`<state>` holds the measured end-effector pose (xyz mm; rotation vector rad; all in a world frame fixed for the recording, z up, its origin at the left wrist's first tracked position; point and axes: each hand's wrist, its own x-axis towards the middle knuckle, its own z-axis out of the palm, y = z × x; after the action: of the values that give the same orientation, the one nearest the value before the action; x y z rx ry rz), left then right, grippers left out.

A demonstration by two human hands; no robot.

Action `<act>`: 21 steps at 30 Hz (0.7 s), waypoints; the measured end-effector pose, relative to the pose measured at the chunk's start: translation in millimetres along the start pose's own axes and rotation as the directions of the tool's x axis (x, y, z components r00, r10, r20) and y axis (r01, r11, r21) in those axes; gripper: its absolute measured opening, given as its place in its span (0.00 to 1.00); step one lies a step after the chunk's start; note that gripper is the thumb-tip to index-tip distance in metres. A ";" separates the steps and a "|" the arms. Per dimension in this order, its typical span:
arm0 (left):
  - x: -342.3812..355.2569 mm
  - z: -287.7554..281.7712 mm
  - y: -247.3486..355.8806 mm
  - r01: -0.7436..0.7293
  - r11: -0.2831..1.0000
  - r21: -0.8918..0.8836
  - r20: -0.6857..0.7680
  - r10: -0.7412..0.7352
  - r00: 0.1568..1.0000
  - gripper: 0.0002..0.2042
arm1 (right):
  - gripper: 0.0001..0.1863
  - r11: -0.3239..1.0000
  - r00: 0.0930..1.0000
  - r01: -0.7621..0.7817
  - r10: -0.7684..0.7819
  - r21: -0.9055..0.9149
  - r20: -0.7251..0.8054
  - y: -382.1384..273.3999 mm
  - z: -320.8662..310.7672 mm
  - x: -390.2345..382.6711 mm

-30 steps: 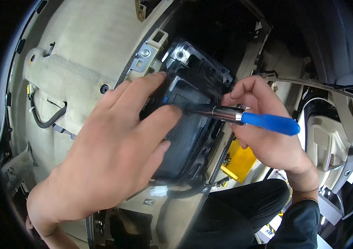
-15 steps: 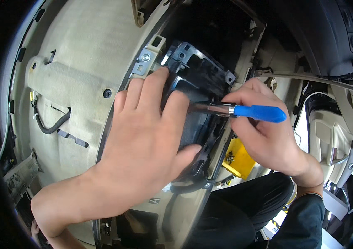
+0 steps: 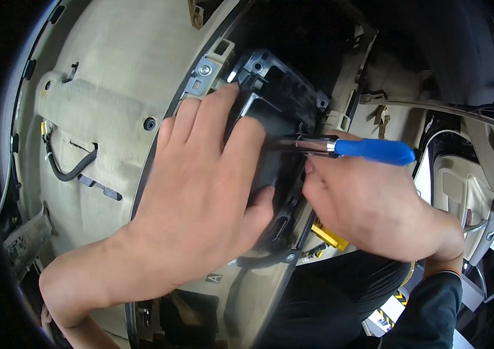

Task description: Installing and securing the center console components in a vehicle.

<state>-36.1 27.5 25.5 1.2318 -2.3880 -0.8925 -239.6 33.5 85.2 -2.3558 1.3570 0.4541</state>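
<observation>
Unit [image 3: 273, 113]: dark, partly glossy, lying aslant under the hands.
Left hand [image 3: 191, 180]: laid over the unit's left side, back upward, fingers spread, one fingertip at the upper left edge, the thumb across the surface.
Tool [image 3: 377, 151]: blue handle pointing away to the unit's right; its metal shaft runs back over the unit, and its blurred end lies near the left index finger, contact unclear.
Right hand [image 3: 375, 198]: at the unit's right edge, fingers curled in beneath the tool's shaft; cannot tell whether they pinch the shaft or something hidden.
Metal plate [image 3: 261, 63]: on the unit's upper end, with a round hole.
Bracket [image 3: 200, 75]: bolted, just beside the unit's upper left corner.
Carpet [image 3: 101, 116]: beige, left of the unit.
Cable [image 3: 72, 173]: black, well left of the unit.
Yellow piece [image 3: 328, 237]: below right of the unit, partly behind the right hand.
</observation>
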 end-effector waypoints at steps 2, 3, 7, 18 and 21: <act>-1.3 -0.7 -0.6 0.008 1.000 -0.014 0.006 -0.008 1.000 0.22 | 0.11 0.985 0.998 0.000 0.010 0.172 -0.057 8.8 4.0 1.1; -1.3 -0.5 -1.2 0.008 0.999 -0.031 0.008 -0.008 1.000 0.21 | 0.13 0.943 0.993 0.002 0.037 0.333 -0.111 12.6 5.6 1.3; -2.3 1.1 -4.9 -0.006 1.000 -0.024 -0.005 0.006 1.000 0.20 | 0.11 0.894 0.989 -0.021 0.085 0.448 -0.122 15.1 8.7 1.5; -1.1 -1.7 -5.5 -0.032 0.997 -0.071 -0.070 0.027 0.997 0.17 | 0.08 0.412 0.887 -0.321 0.447 0.853 0.118 5.8 16.1 2.8; -2.1 -1.2 -7.5 -0.023 0.997 -0.079 -0.083 0.016 0.996 0.18 | 0.08 0.339 0.864 -0.368 0.470 0.866 0.183 3.9 14.4 9.0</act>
<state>-29.6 25.5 21.6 1.1898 -2.2743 -0.9043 -239.9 31.8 67.9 -1.1279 1.6825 -0.2610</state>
